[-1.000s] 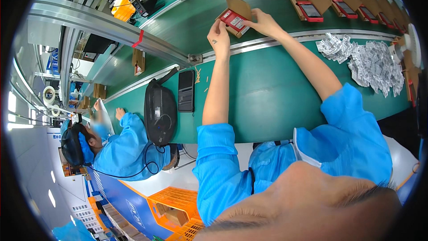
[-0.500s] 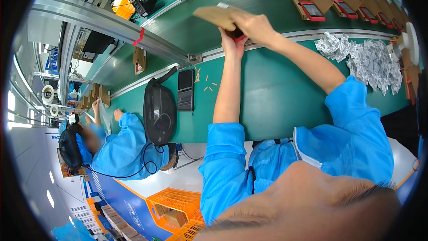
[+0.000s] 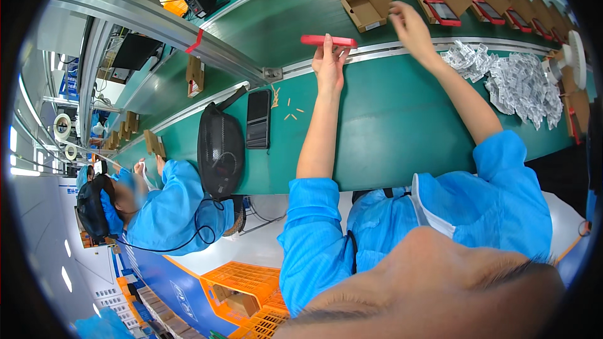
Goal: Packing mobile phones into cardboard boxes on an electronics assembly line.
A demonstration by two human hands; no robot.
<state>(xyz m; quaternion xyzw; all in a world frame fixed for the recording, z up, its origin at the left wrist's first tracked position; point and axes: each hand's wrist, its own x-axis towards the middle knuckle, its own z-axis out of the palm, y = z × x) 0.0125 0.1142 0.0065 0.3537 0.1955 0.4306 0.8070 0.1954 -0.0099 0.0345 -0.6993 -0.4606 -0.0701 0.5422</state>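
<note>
hands at the far edge of the green worktop [image 3: 389,119]
left hand [image 3: 329,63] gripped a red phone [image 3: 328,41] flat above the worktop's rail; right hand [image 3: 411,25], fingers loosely spread and holding nothing, reached beside the open cardboard box [image 3: 367,6].

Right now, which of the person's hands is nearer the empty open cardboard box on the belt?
Right. The right hand hovers just beside the empty box; the left hand holds the red phone below it.

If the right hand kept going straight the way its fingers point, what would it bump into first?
Most likely the empty open cardboard box on the green belt. The right hand reaches up and left, fingertips just beside that box's raised lid. Depth is hard to judge, so it might pass above it.
</note>
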